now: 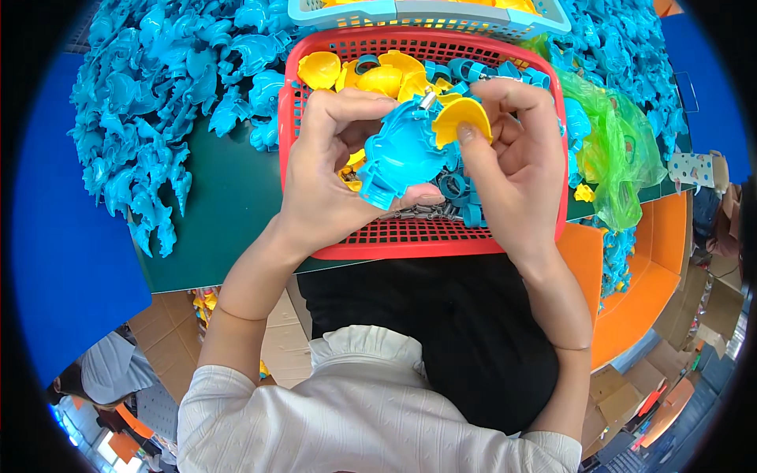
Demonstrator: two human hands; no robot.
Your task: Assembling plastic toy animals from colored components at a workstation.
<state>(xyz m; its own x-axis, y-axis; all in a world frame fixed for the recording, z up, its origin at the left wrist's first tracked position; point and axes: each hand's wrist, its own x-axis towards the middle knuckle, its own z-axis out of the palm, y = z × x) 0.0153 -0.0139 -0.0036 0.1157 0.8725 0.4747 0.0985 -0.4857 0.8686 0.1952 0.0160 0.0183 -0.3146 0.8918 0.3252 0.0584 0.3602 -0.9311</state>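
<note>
My left hand (317, 177) is closed around a glossy blue plastic shell half (404, 151), its hollow side facing up. A small silver metal pin (427, 100) sits at the shell's upper edge. Pinched between the thumb and fingers of my right hand (516, 162) is a curved yellow plastic piece (459, 120), right against the shell's upper right side. Both hands are above a red basket (441, 251), where yellow cups (319, 69), blue rings (453, 186) and metal springs or pins (418, 211) lie. My hands hide part of its contents.
Blue shell parts are heaped at the left (146, 102) and right (623, 39) of the green tabletop (213, 229). Behind the red basket stands a light blue basket (430, 11) holding yellow pieces. A green plastic bag (627, 158) lies at right, near an orange bin (654, 260).
</note>
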